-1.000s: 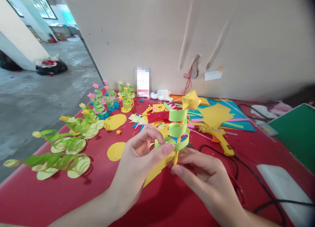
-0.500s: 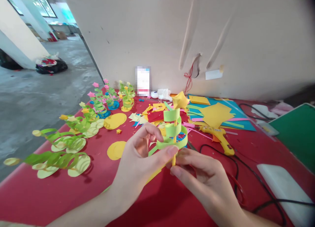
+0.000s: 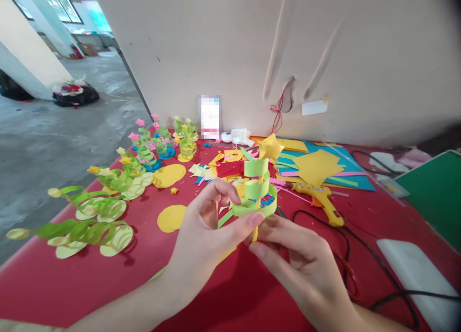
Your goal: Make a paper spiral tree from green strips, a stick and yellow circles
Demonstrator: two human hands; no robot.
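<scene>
A small paper tree (image 3: 258,188) is held upright over the red table (image 3: 108,284): a green spiral strip winds round a thin yellow stick, with a yellow star (image 3: 270,147) on top. My left hand (image 3: 209,231) pinches the lowest loop of the green spiral between thumb and fingers. My right hand (image 3: 295,260) grips the bottom of the stick with its fingertips. A yellow paper piece lies partly hidden under my left hand.
Several finished spiral trees (image 3: 108,202) stand along the table's left edge. Yellow paper discs (image 3: 171,218), coloured scraps (image 3: 226,166) and paper sheets (image 3: 317,166) lie behind. A yellow glue gun (image 3: 320,200) with black cable sits right, beside a white block (image 3: 414,269) and green board (image 3: 435,193).
The tree tilted from leaning right to more upright and shifted slightly. My left fingers slid along the bottom green loop; both hands kept their hold.
</scene>
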